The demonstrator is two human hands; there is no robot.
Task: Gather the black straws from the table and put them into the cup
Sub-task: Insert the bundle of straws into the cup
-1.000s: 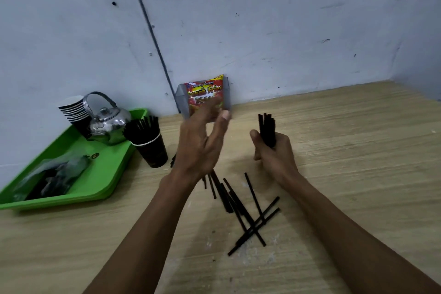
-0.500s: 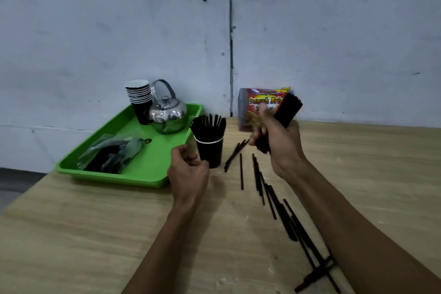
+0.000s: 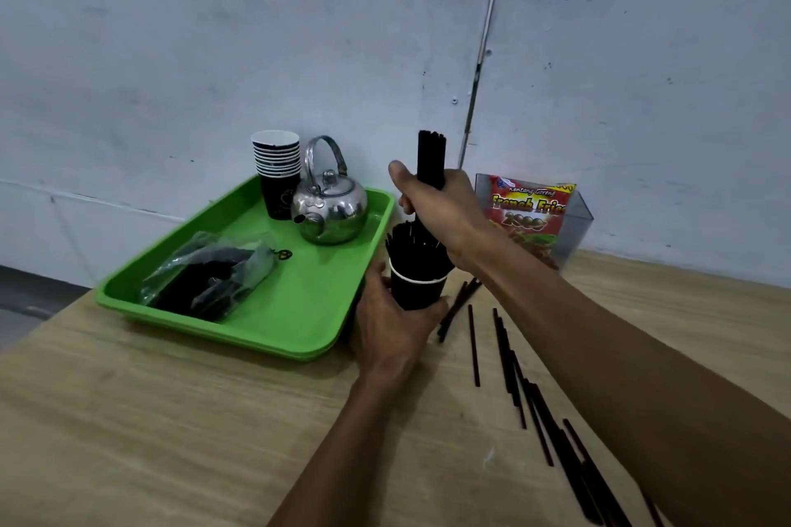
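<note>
Right hand (image 3: 441, 210) grips straw bundle (image 3: 431, 158) (upright) above cup (image 3: 417, 289).

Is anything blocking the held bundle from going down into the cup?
No foreign object. The right hand holds the bundle upright over the cup, steadied by the left hand. Only the straws already packed inside crowd the opening.

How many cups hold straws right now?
1: the black cup gripped by the left hand, beside the green tray. The paper cup stack on the tray shows none; inner cups are hidden.
</note>
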